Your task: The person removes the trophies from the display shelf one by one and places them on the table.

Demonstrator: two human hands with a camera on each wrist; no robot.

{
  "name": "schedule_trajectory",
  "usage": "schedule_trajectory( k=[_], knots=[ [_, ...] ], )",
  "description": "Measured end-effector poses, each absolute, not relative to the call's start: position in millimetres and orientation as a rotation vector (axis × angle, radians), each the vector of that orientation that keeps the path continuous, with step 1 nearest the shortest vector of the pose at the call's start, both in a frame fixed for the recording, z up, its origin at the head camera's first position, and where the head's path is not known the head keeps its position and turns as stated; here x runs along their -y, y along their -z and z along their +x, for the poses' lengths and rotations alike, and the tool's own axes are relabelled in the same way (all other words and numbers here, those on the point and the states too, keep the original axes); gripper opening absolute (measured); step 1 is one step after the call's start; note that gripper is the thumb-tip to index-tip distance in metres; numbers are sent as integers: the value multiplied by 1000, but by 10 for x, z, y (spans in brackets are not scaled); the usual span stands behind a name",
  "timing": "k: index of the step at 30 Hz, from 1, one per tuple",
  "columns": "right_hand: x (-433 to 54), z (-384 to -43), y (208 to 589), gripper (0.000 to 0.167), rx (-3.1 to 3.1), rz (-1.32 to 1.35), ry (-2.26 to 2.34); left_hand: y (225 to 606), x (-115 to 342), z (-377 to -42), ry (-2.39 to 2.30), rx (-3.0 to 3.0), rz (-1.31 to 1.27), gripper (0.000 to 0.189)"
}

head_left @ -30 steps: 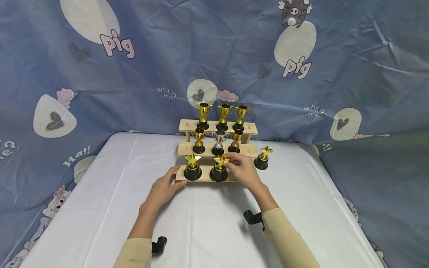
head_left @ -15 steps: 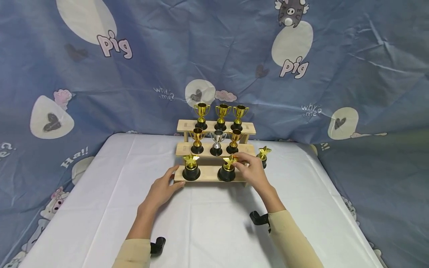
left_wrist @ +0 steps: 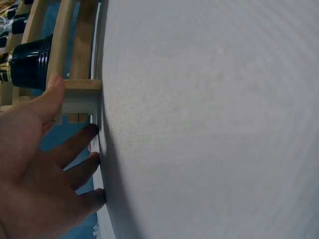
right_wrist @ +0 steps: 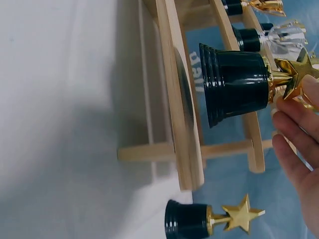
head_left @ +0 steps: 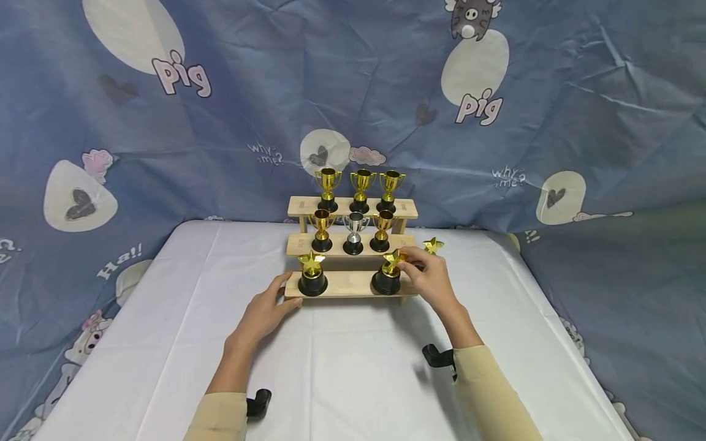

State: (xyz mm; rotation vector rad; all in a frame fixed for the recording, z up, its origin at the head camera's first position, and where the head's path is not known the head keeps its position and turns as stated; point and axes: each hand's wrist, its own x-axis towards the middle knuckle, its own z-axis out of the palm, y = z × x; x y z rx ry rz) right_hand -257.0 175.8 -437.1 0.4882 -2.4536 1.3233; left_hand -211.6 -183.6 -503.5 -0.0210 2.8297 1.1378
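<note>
My right hand [head_left: 432, 278] pinches a gold star trophy [right_wrist: 237, 82] by its star. Its black base hangs slightly tilted, a small gap above the lowest board near that board's right end. At the left end of the three-tier wooden display stand [head_left: 347, 285], my left hand [head_left: 263, 312] holds the bottom board, thumb on its front edge; in the left wrist view the other fingers spread beside the stand's leg. Another star trophy [head_left: 312, 278] stands on that board's left part. A third star trophy [right_wrist: 189, 219] stands on the table right of the stand, partly behind my right hand.
On the middle tier, a silver cup trophy [head_left: 354, 236] stands between two gold-coloured ones. Three gold cup trophies [head_left: 361, 190] line the top tier. White cloth covers the table [head_left: 353, 367]; a blue printed curtain [head_left: 248, 110] hangs behind and at the sides.
My right hand has carried the pinched star trophy rightward along the bottom tier, from near the middle to near the right end. The left hand keeps its place on the stand.
</note>
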Motion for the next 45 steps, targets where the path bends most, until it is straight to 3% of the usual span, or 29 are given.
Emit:
schedule_trajectory(
  k=[45],
  knots=[
    [-2641,-2727,4451,28,2472,166,-1152,5016,1806,-2101,-1150,-2801,-49,78]
  ],
)
